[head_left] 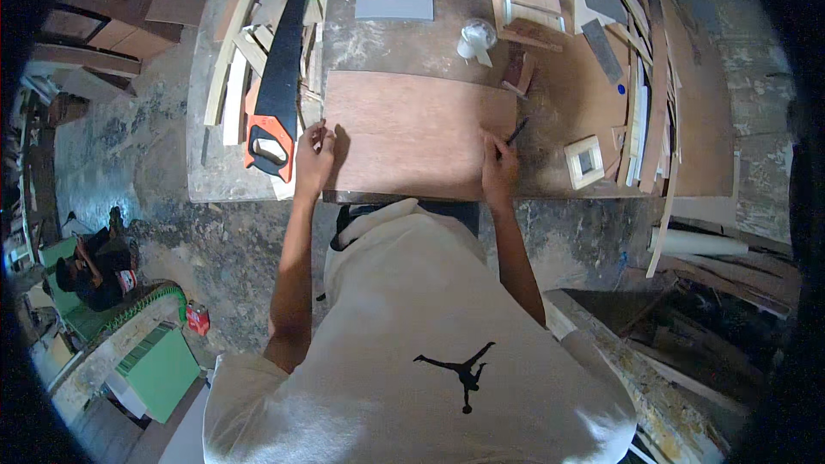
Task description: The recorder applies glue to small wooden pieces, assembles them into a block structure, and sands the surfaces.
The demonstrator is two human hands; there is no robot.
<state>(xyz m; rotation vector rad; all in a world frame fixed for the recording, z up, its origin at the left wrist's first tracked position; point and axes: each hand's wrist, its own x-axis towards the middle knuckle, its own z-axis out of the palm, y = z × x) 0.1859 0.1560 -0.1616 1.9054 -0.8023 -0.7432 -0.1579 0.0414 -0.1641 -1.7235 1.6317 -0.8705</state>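
A flat rectangular plywood panel [404, 133] lies on the workbench right in front of me, close to its front edge. At the panel's left edge is my left hand [315, 159], its fingers curled and drawn together; what they pinch, if anything, is too small to make out. My right hand [500, 167] rests over the panel's right side, closed around a dark pen [518, 131] that points up and away. Just left of my left hand lies a handsaw [282, 69] with a black blade and an orange-and-black handle, its grip toward me.
Wood strips [230, 77] lie under and beside the saw; more strips [657, 86] line the bench's right side. Beyond the panel are a grey block [394, 8] and a clear container [477, 37]. A small square wooden frame [585, 161] sits right. A person [94, 266] is at far left.
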